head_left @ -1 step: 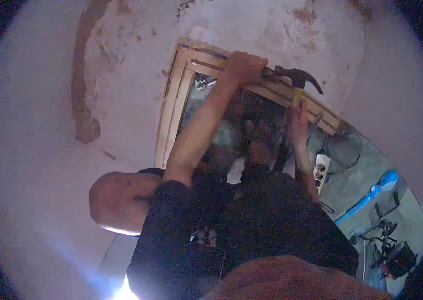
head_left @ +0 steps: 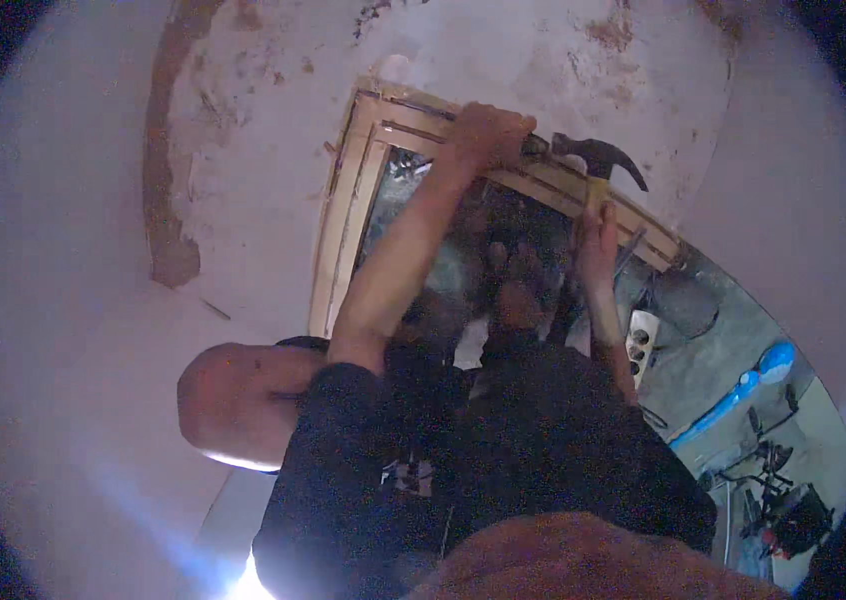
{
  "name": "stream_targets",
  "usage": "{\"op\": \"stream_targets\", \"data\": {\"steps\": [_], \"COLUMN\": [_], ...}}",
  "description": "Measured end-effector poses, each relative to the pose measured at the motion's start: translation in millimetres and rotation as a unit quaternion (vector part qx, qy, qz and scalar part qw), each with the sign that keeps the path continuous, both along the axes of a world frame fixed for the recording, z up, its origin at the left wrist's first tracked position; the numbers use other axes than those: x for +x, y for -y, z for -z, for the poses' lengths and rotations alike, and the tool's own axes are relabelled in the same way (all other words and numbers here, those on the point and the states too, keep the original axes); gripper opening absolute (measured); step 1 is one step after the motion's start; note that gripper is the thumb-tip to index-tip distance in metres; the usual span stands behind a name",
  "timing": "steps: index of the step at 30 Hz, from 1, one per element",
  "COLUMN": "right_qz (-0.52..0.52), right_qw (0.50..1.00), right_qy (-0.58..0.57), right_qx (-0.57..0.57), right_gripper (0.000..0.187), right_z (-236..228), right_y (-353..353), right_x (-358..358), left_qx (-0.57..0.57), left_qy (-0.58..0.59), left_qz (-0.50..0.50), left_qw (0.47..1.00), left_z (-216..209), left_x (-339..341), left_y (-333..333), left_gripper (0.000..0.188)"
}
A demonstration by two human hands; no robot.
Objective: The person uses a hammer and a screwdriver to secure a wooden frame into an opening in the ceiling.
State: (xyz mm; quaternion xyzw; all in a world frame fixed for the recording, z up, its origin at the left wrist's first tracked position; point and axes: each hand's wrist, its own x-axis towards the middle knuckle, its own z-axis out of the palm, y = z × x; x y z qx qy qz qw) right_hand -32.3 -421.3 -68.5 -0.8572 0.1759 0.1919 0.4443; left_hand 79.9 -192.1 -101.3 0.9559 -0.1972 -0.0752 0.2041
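The yellow-handled hammer [head_left: 603, 163] is near wooden framing [head_left: 343, 220].

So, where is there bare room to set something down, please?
Bare floor shows between the white socket strip and the blue object. It is crowded around the dark gear at lower right, and along the wooden frame by the left hand, right hand and hammer.

Dark shirt [head_left: 553, 450], bare forearms [head_left: 398, 265]

The shirt is near black (folds mostly lost in shadow), its short left sleeve [head_left: 341, 395] leaving the forearm uncovered; left hand [head_left: 488, 138] and right hand [head_left: 598, 245] are bare too
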Motion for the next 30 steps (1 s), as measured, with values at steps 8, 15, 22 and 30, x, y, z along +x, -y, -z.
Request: {"op": "stream_targets", "data": {"steps": [8,15,22,30], "right_qz": [-0.072,-0.182,-0.001,-0.147], "right_qw": [0.982,0.938,0.998,0.935], "right_qy": [0.171,0.242,-0.031,0.240], "right_qx": [-0.033,-0.166,0.046,-0.215], "right_gripper": [0.041,0.049,0.055,0.045], "right_z": [105,67,9,97], "right_y": [29,53,-1,12], "right_x": [-16,-7,15,2], "left_qx": [-0.026,-0.009,0.010,-0.006], "left_qy": [0.020,-0.007,-0.049,-0.020], "left_qz": [-0.016,0.002,0.001,0.008], "left_qw": [0.999,1.000,0.999,1.000], "left_z": [19,1,-7,8], "left_x": [-4,5,-8,-5], "left_y": [1,0,-22,-23], "left_gripper": [0.014,0.016,0.020,0.025]}}
